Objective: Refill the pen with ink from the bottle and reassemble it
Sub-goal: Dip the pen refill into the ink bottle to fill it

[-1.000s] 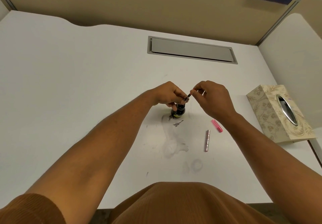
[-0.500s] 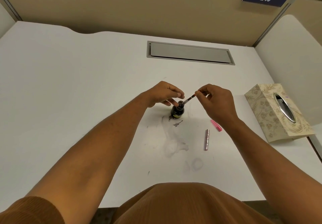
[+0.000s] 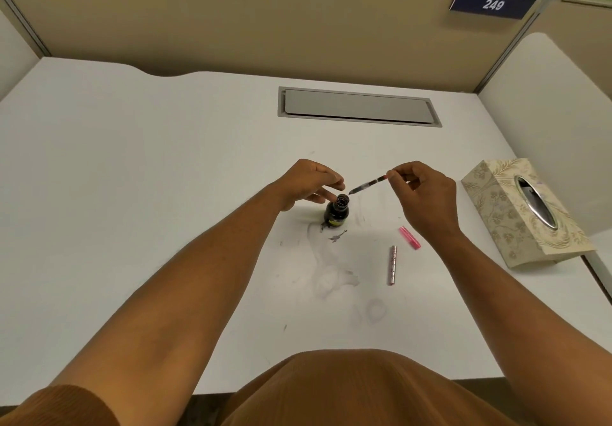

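A small dark ink bottle (image 3: 337,213) stands uncapped on the white desk (image 3: 165,193). My right hand (image 3: 425,195) pinches the far end of the thin pen refill section (image 3: 367,185), which slants down-left with its tip just right of the bottle's mouth. My left hand (image 3: 308,182) hovers close beside the bottle's neck, fingers loosely curled, fingertips near the rim; I cannot see it gripping anything. A metallic pink pen barrel (image 3: 392,265) and a bright pink cap piece (image 3: 410,237) lie on the desk to the right.
Ink smears and stains (image 3: 334,260) mark the desk in front of the bottle. A patterned tissue box (image 3: 520,213) sits at the right. A grey cable hatch (image 3: 359,107) lies further back, before the beige partition.
My right hand has drawn the refill up and to the right, out of the bottle's mouth. My left hand let go of the bottle's neck and opened a little.
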The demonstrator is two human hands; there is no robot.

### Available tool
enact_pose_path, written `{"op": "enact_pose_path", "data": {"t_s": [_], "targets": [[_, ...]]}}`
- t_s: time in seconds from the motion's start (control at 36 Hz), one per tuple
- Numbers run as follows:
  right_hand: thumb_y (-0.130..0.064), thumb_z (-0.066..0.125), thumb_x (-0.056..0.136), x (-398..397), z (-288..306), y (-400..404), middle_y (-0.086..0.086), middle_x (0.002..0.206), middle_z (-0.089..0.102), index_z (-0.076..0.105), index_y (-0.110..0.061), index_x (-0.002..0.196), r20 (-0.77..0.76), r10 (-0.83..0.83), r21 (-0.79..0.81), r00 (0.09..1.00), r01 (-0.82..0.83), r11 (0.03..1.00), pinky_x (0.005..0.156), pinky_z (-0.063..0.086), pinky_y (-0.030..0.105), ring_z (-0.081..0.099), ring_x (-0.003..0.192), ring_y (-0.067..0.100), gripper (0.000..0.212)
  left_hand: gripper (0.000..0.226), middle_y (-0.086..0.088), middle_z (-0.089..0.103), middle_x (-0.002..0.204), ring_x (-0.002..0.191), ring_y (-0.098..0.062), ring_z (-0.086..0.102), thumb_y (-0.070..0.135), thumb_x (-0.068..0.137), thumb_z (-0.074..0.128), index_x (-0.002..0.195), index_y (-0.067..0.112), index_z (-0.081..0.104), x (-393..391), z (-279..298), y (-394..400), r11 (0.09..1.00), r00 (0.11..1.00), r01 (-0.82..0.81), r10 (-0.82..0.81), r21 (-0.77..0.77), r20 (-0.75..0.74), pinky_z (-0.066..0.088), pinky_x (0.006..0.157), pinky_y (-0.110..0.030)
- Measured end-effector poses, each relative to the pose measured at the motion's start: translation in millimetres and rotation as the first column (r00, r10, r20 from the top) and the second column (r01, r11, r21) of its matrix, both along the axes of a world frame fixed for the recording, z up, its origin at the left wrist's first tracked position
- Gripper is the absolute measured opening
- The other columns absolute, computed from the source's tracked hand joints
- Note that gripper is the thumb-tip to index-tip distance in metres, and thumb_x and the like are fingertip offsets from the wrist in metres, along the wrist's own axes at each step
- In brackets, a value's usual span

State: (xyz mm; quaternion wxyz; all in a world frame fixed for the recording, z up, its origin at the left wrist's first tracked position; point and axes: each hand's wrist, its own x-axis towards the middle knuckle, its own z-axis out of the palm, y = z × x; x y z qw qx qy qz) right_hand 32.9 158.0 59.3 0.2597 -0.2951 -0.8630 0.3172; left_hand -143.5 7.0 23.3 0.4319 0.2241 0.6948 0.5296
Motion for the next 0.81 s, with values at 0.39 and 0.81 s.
{"op": "enact_pose_path", "data": {"t_s": [0.39,0.81], "targets": [[-0.029,0.067,0.091,-6,11,-6,-0.009,0.086,0.073,0.074,-0.018,0.097,-0.182,-0.083,-0.083,0.980,0.068,0.994,0.074,0.056,0.022,0.068,0.081,0.007,0.013,0.023,-0.005,0.078,0.103,0.086,-0.019,0.075,0.023,0.097,0.060,0.108,0.007,0.073,9,14,-6,0.998,0.993,-0.058,0.056,0.025,0.102,0.054,0.064,-0.021],[-0.014,0.067,0.092,-2,10,-27,-0.002,0.095,0.078,0.071,-0.014,0.104,-0.372,-0.327,-0.622,0.869,0.029,0.782,0.071,0.048,0.024,0.065,0.077,0.008,0.013,0.036,-0.007,0.075,0.116,0.106,-0.024,0.073,0.032,0.102,0.054,0.123,0.007,0.069,40,41,24,0.941,0.894,-0.228,0.100,0.250,0.437,0.058,0.076,-0.027]]}}
